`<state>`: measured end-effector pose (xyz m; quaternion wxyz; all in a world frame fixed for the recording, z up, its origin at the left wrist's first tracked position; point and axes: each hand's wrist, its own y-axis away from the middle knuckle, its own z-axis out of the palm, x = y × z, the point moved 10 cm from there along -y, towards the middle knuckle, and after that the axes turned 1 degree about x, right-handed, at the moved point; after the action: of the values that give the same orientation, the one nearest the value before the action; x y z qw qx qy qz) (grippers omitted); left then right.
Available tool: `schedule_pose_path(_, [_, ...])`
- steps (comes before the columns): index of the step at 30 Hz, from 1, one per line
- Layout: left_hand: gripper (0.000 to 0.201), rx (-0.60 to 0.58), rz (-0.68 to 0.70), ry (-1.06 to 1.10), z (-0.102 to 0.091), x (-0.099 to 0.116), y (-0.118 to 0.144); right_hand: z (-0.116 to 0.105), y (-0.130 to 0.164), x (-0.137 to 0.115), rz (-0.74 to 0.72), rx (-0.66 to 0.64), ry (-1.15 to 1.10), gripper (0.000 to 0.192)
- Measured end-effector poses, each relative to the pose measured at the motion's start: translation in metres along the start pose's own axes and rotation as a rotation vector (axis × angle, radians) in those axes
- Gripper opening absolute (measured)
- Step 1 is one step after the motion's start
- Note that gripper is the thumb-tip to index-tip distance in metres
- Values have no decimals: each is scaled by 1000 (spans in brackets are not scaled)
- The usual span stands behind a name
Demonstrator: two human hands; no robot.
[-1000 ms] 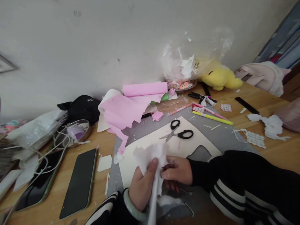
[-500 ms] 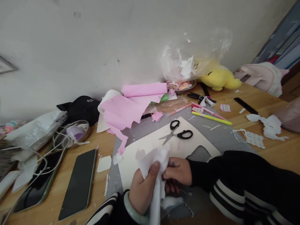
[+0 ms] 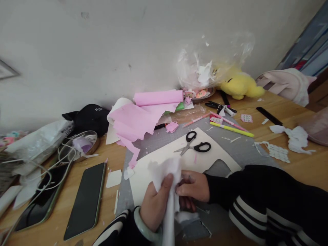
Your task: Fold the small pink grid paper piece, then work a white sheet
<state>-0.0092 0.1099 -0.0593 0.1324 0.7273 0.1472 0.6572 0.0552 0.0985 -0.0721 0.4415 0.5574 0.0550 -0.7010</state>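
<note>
A piece of thin white paper (image 3: 167,169), loosely rolled at its lower end, is between my two hands. My left hand (image 3: 156,201) is closed around it, thumb pressed on top. From the other side my right hand (image 3: 193,187) pinches the paper's edge, fingers curled; some fingertips are hidden behind the paper. Just beyond lie black-handled scissors (image 3: 192,145), slightly apart at the blades, on a cream sheet of paper (image 3: 146,171). That sheet has a cut-out on its right side and rests on a grey mat (image 3: 230,147).
Two phones, one a dark phone (image 3: 85,201), lie at left near white cables and a black cap (image 3: 89,119). A pink paper roll (image 3: 159,98) sits by the wall. Pens, a yellow marker (image 3: 232,130), paper scraps and a yellow plush toy (image 3: 239,85) are at right.
My hands stay in nearly the same place. The white paper has shifted slightly in my grip, and its top end looks a little more folded together.
</note>
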Motion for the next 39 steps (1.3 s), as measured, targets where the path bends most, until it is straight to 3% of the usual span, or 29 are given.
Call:
schedule_pose_path(3, [32, -263, 53, -18, 30, 4, 8, -3, -4, 10, 64, 26, 7, 8])
schedule_pose_path(5, [32, -273, 66, -17, 32, 5, 9, -4, -5, 13, 78, 42, 1, 9])
schedule_pose_path(9, [33, -183, -9, 14, 20, -3, 6, -4, -4, 13, 91, 42, 20, 9])
schedule_pose_path(13, [35, 91, -99, 46, -13, -12, 0, -3, -1, 8, 52, 48, 3, 9])
schedule_pose_path(15, [37, 134, -92, 43, -19, -12, -1, -3, 0, 5, 39, 58, 10, 10])
schedule_pose_path(21, [34, -189, 20, -6, 19, -4, 4, -1, 0, 5, 49, 29, 9, 9])
schedule_pose_path(23, [32, -227, 60, -27, 25, 0, 7, -2, -1, 7, 65, 36, 1, 10])
schedule_pose_path(29, [30, -145, -6, 19, 16, -5, 6, -3, -2, 12, 84, 51, 1, 12])
schedule_pose_path(33, [34, 133, -52, 64, -17, -10, 2, -8, -1, 6, 20, 96, 20, 9])
schedule_pose_path(35, [36, 213, -60, 69, -26, -11, 0, -8, 0, 1, -23, 92, 24, 7])
schedule_pose_path(39, [37, 107, -59, 82, -15, -13, -1, -1, 2, -4, -44, 13, 4, 6])
